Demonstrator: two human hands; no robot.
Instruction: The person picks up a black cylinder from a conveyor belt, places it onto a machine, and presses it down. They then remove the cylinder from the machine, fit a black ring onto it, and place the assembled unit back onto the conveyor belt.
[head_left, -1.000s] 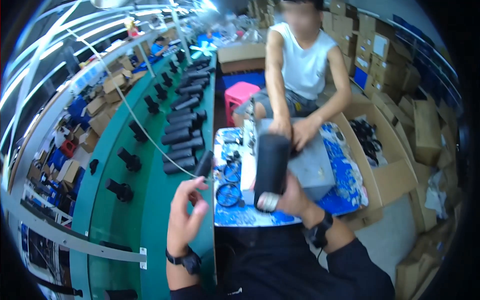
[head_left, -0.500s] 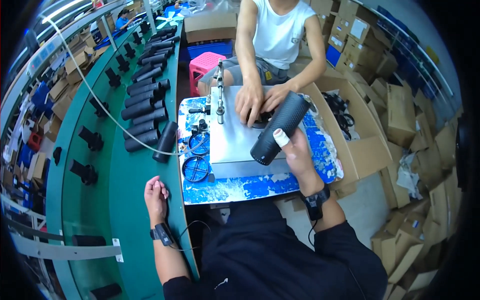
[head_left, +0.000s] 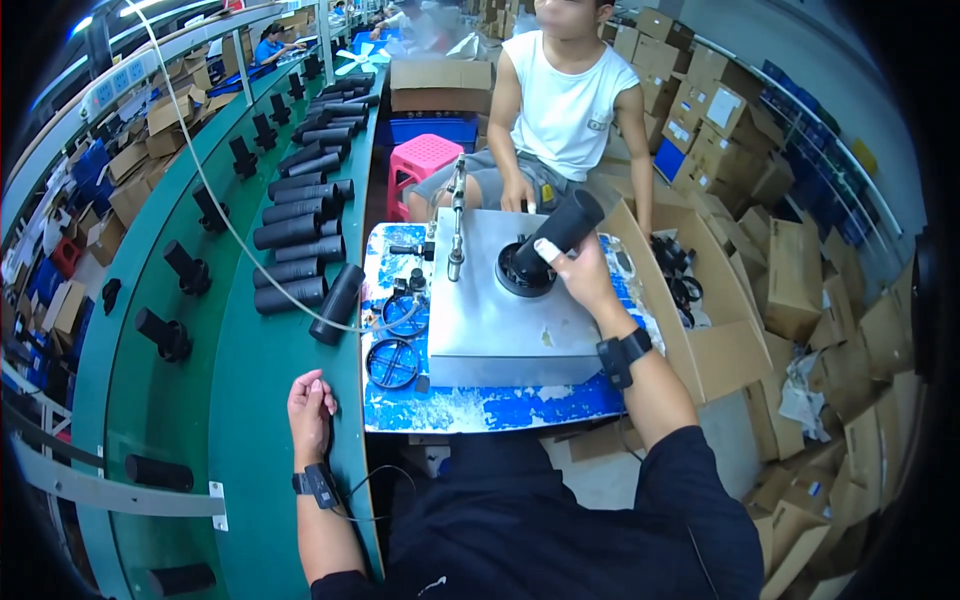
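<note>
My right hand [head_left: 582,278] grips a black cylinder [head_left: 568,226], its thumb tip wrapped in something white. The cylinder leans over the silver metal box [head_left: 500,340], its lower end at a round black base [head_left: 520,287] on the box top. Whether the two are joined I cannot tell. On the green bench's edge rests my left hand [head_left: 312,402], fingers curled in and nothing seen in them. Beyond that hand, a loose black cylinder [head_left: 337,304] lies at an angle, near a row of similar cylinders [head_left: 290,272].
A metal clamp-like fitting [head_left: 457,220] stands at the box's left, near black rings [head_left: 392,362] on the blue worn table [head_left: 480,408]. Across sits a co-worker [head_left: 570,100], one hand near an open carton [head_left: 715,350] of black parts. A thin pale hose crosses the green bench [head_left: 270,400].
My right hand has brought the cylinder down and away from me, onto the round base. The co-worker's hands have drawn back from the box top, one toward the carton. My left hand stays on the bench.
</note>
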